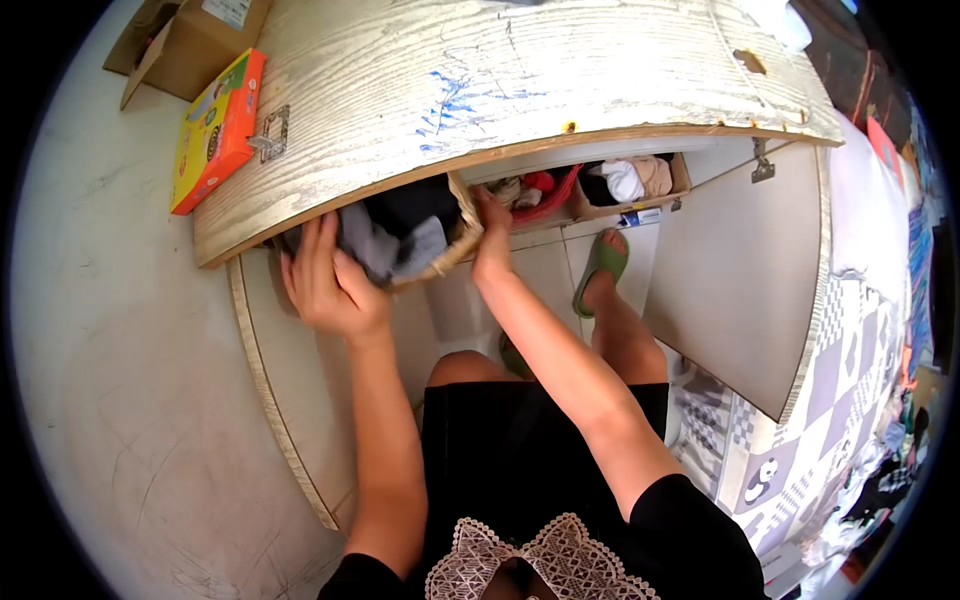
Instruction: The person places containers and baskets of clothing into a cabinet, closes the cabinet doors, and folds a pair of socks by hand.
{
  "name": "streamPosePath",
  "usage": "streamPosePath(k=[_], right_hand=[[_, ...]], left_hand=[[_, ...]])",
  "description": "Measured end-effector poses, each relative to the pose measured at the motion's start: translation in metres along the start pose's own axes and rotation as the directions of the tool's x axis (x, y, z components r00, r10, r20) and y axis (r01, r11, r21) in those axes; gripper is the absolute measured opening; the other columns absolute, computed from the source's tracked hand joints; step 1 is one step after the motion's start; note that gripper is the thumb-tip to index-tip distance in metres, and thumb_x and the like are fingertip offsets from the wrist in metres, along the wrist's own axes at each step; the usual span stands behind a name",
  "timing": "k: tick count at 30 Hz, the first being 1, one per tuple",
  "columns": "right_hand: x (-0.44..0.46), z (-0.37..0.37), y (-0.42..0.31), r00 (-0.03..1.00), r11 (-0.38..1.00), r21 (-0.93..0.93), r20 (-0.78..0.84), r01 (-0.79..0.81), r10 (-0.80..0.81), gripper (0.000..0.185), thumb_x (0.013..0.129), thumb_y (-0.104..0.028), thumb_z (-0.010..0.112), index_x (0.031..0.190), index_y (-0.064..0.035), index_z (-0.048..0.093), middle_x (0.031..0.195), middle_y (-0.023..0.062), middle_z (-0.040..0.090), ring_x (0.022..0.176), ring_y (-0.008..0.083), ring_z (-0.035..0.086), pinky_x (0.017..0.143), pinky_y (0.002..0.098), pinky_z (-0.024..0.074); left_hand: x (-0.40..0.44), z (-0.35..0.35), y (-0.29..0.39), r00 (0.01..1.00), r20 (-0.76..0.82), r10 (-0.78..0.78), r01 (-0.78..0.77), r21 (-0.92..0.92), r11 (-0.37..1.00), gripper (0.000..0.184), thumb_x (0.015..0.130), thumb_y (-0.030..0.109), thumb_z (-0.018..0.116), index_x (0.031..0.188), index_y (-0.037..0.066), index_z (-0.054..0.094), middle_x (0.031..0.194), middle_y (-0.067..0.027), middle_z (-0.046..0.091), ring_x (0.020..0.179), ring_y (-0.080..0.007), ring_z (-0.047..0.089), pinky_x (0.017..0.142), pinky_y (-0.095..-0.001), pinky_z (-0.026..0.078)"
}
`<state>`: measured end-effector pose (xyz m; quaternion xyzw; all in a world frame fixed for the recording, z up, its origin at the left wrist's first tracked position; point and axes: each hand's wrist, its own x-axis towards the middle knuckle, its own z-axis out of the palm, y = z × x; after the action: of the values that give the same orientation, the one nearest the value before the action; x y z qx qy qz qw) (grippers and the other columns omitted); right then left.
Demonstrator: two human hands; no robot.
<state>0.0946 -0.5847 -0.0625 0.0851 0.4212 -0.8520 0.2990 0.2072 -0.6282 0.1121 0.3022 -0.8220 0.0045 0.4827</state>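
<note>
A woven basket (pixel 465 232) holding dark and grey clothes (pixel 385 240) sits partly out of the cabinet, under the edge of the wooden top (pixel 600 90). At its left end is my left hand (pixel 335 285), fingers spread and reaching up beneath the top's edge; the fingertips are partly hidden there. My right hand (pixel 492 238) presses on the basket's right side, with fingers wrapped over the rim and partly out of sight. To the right, inside the cabinet, are a red basket (pixel 560 198) with clothes and a box (pixel 682 178) with white and beige cloth.
Open cabinet doors stand at the left (pixel 270 390) and right (pixel 740 270). A yellow and orange box (pixel 215 130) and a cardboard box (pixel 205 45) lie on the top's left side. A patterned bedspread (pixel 830 400) is at the right. A foot in a green slipper (pixel 603 270) is below.
</note>
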Motion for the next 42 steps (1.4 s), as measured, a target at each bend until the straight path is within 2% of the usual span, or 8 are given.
streamPosePath(k=[7, 9, 16, 18, 21, 24, 32, 42], right_hand=[[0.017, 0.051, -0.008, 0.990, 0.905, -0.417, -0.134, -0.088, 0.034, 0.033, 0.087, -0.026, 0.052, 0.111, -0.0058, 0.061, 0.120, 0.0159, 0.046, 0.111, 0.0287, 0.045, 0.094, 0.0361, 0.0347], [0.027, 0.011, -0.011, 0.955, 0.716, -0.632, 0.225, 0.295, -0.195, 0.032, 0.086, -0.026, 0.056, 0.104, 0.0005, 0.060, 0.119, 0.0158, 0.052, 0.105, 0.0256, 0.051, 0.090, 0.0337, 0.0384], [0.097, -0.115, 0.028, 0.674, 0.684, -0.680, -0.638, -0.265, -0.373, 0.041, 0.079, -0.020, 0.066, 0.113, -0.0042, 0.050, 0.110, 0.0099, 0.056, 0.084, 0.0271, 0.057, 0.071, 0.0349, 0.0495], [0.099, -0.101, -0.006, 0.795, 0.937, -0.253, -0.605, -0.240, 0.040, 0.040, 0.072, -0.020, 0.072, 0.103, 0.0000, 0.056, 0.100, 0.0159, 0.062, 0.093, 0.0298, 0.058, 0.078, 0.0399, 0.0458], [0.131, -0.154, 0.018, 0.922, 0.869, -0.463, -0.385, -0.173, -0.021, 0.039, 0.073, -0.018, 0.069, 0.105, 0.0008, 0.056, 0.101, 0.0162, 0.062, 0.092, 0.0278, 0.059, 0.078, 0.0379, 0.0463], [0.117, -0.152, 0.007, 0.973, 0.774, -0.621, -0.231, -0.125, -0.028, 0.038, 0.075, -0.013, 0.066, 0.108, 0.0012, 0.055, 0.100, 0.0160, 0.062, 0.089, 0.0258, 0.061, 0.077, 0.0355, 0.0465], [0.064, -0.125, -0.039, 0.964, 0.747, -0.610, -0.186, -0.263, 0.188, 0.036, 0.089, -0.008, 0.049, 0.123, -0.0047, 0.038, 0.113, 0.0162, 0.053, 0.090, 0.0267, 0.062, 0.059, 0.0372, 0.0590], [0.084, -0.130, -0.027, 0.929, 0.878, -0.329, 0.007, -0.348, 0.371, 0.043, 0.092, -0.012, 0.052, 0.130, -0.0076, 0.033, 0.110, 0.0115, 0.054, 0.092, 0.0227, 0.062, 0.075, 0.0347, 0.0533]], left_hand=[[-0.003, 0.038, -0.056, 0.980, -0.101, 0.171, -0.159, 0.116, 0.980, 0.033, 0.092, 0.017, 0.035, 0.097, -0.005, 0.059, 0.093, -0.0199, 0.060, 0.081, -0.0386, 0.052, 0.080, -0.0470, 0.038], [-0.008, 0.040, -0.062, 0.979, -0.098, 0.177, -0.167, 0.103, 0.981, 0.033, 0.093, 0.017, 0.033, 0.094, -0.005, 0.059, 0.093, -0.0206, 0.060, 0.082, -0.0380, 0.051, 0.080, -0.0461, 0.037], [-0.015, 0.050, -0.065, 0.963, -0.204, 0.176, -0.165, 0.071, 0.984, 0.020, 0.088, 0.008, 0.037, 0.098, -0.002, 0.052, 0.099, -0.0202, 0.052, 0.091, -0.0349, 0.046, 0.083, -0.0419, 0.035], [-0.036, 0.054, -0.043, 0.880, -0.474, 0.035, -0.063, -0.043, 0.997, 0.016, 0.085, 0.004, 0.041, 0.098, 0.000, 0.050, 0.099, -0.0179, 0.049, 0.094, -0.0318, 0.045, 0.081, -0.0408, 0.036], [-0.096, 0.039, 0.003, 0.968, 0.085, 0.235, -0.180, -0.416, 0.891, 0.016, 0.076, 0.000, 0.052, 0.091, 0.005, 0.056, 0.096, -0.0126, 0.052, 0.088, -0.0254, 0.050, 0.077, -0.0357, 0.040], [-0.122, 0.100, 0.026, 0.672, 0.636, 0.379, -0.018, -0.497, 0.868, 0.037, 0.079, 0.010, 0.057, 0.116, 0.010, 0.054, 0.129, -0.0134, 0.046, 0.107, -0.0375, 0.048, 0.091, -0.0471, 0.040], [-0.116, 0.228, 0.034, 0.367, 0.923, 0.119, 0.026, -0.138, 0.990, 0.056, 0.085, 0.046, 0.051, 0.136, 0.025, 0.038, 0.136, -0.0140, 0.040, 0.118, -0.0358, 0.043, 0.101, -0.0455, 0.033], [-0.140, 0.324, 0.014, 0.395, 0.904, 0.163, -0.022, -0.168, 0.986, 0.046, 0.085, 0.044, 0.054, 0.122, 0.017, 0.049, 0.118, -0.0158, 0.051, 0.107, -0.0336, 0.050, 0.093, -0.0428, 0.039]])
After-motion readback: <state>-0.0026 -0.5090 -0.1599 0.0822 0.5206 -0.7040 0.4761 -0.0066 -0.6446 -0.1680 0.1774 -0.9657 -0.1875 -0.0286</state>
